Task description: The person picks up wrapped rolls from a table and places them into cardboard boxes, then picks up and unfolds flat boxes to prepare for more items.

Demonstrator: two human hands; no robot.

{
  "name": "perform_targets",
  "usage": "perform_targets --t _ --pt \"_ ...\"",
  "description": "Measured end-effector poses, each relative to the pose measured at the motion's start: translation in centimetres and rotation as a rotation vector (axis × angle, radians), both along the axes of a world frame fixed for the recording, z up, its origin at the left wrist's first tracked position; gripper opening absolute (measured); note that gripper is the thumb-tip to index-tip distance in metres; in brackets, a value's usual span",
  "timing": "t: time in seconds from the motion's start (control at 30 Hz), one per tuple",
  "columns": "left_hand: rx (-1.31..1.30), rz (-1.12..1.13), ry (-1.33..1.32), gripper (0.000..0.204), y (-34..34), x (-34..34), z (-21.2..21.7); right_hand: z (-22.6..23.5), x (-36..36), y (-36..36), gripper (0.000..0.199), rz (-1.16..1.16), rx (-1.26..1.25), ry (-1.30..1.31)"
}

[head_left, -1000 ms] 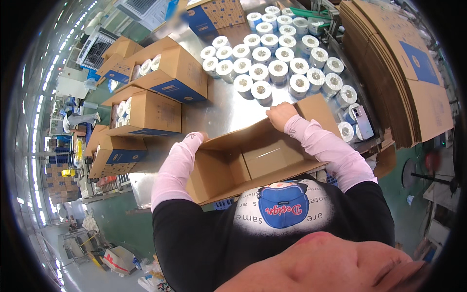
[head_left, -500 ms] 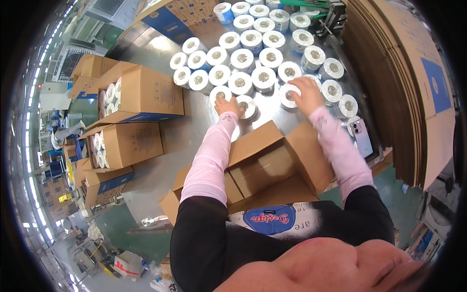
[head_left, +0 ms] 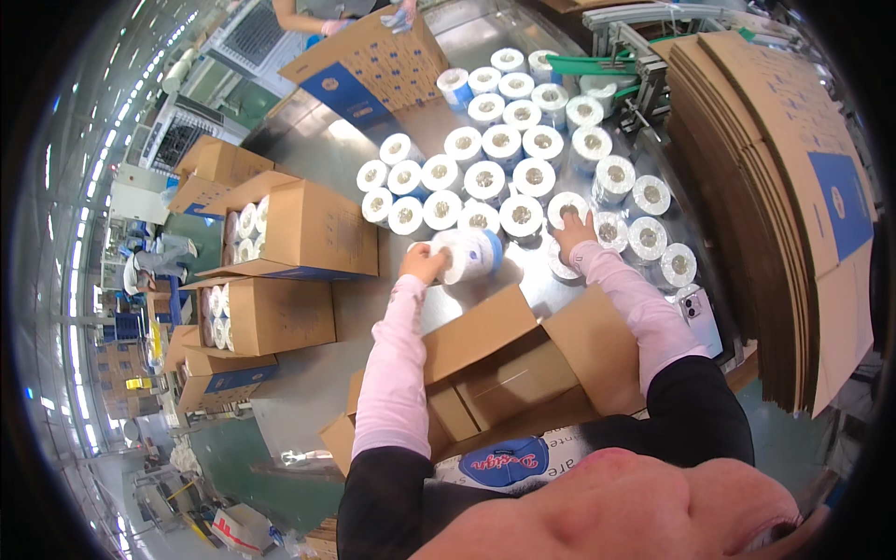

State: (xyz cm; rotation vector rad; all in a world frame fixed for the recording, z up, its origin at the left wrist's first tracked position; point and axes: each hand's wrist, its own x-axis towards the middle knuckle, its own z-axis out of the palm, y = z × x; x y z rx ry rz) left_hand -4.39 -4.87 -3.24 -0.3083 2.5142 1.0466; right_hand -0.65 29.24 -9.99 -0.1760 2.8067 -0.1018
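Left hand (head_left: 423, 263) grips a tipped white roll (head_left: 464, 255) with blue label. Right hand (head_left: 576, 229) lies open on an upright roll (head_left: 564, 209). Open brown carton (head_left: 509, 359) sits nearest on the steel worktop (head_left: 317, 149).

Single head-worn fisheye view, looking steeply down and forward over the person's chest onto a metal table (head_left: 308, 168), close enough that both forearms fill the centre. Straight edges bow toward the dark circular rim. No second view available.

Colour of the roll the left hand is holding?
White, with a blue band at one end: the roll in the left hand, clearest in the head view.
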Motion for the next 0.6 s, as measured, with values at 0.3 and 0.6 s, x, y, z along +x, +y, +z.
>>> perform_targets --t 0.3,0.6 --pt "1.285 -0.117 -0.103 0.041 0.4 14.1 17.5 4.8 1.3 8.2 0.037 -0.446 -1.524 -0.017" --pt "-0.3 -0.723 0.426 0.036 -2.1 28.8 16.3 26.2 14.5 -1.7 0.037 0.853 -0.574 0.006"
